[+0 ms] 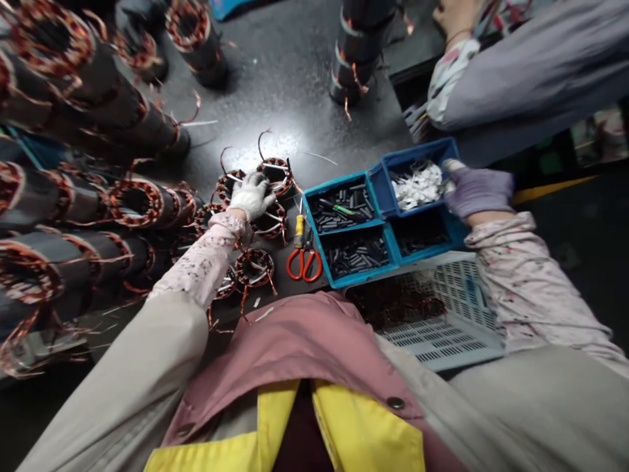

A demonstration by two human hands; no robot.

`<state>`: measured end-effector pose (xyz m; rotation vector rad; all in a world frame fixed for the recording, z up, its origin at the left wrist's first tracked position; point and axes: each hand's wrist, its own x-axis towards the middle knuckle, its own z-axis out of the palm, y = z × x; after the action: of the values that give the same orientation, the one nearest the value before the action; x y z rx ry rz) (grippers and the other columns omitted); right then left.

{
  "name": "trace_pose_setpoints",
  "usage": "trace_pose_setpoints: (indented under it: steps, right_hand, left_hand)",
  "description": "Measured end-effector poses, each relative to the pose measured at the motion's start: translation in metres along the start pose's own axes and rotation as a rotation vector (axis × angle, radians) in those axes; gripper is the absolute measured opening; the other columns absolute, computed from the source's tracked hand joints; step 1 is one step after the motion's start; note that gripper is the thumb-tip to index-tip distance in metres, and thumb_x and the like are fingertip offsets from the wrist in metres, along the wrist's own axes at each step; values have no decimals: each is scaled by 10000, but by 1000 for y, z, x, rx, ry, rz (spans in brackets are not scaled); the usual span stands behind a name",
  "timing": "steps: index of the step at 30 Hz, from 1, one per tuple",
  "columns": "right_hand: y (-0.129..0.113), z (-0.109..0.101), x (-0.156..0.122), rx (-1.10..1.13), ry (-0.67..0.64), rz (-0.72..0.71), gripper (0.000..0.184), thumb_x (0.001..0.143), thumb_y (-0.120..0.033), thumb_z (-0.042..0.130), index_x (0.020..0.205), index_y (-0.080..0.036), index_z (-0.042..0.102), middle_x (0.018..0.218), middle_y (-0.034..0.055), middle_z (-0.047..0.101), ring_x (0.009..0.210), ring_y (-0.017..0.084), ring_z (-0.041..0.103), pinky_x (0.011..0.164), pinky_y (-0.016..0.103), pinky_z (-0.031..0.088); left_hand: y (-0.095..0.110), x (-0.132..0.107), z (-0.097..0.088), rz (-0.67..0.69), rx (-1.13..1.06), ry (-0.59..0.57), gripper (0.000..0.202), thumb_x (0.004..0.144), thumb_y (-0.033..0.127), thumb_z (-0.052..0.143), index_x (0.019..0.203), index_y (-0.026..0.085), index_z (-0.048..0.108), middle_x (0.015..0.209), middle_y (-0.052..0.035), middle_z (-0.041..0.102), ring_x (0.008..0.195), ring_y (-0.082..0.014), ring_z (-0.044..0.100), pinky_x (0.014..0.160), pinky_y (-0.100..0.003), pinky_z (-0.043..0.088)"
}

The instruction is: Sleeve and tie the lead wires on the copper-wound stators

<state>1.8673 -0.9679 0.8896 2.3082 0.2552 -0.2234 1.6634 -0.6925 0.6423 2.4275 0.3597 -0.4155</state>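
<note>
My left hand [251,195], in a white glove, rests with fingers spread on a cluster of small wire-wound stators. One stator [276,172] stands just beyond its fingertips, and another [255,267] lies nearer my body. My right hand [479,190], in a purple glove, is closed on the right edge of a blue bin [417,152] holding small white pieces. Its thumb side lies over the rim, while the other fingers are partly hidden. Beside that bin, a teal divided bin [344,284] contains short black tubes. Red-handled scissors [304,263] and a yellow-handled screwdriver [299,226] lie between my hands.
Stacks of larger stators [83,259] crowd the left side, and another stack [358,52] stands at the back. A grey plastic crate [466,328] sits below the bins. At upper right, another person's sleeved arm [531,72] reaches over the dark table [275,72].
</note>
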Motion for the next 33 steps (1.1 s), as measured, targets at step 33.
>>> trace_pose_setpoints:
  steps: [33]
  right_hand:
    - [-191, -52, -207, 1212, -990, -508, 606, 511, -693, 820, 836, -204, 665, 662, 9, 624, 523, 111, 511, 499, 253, 440]
  left_hand:
    - [16, -213, 17, 277, -690, -62, 463, 962, 541, 401, 1025, 142, 627, 792, -94, 688, 669, -214, 656, 597, -284, 449]
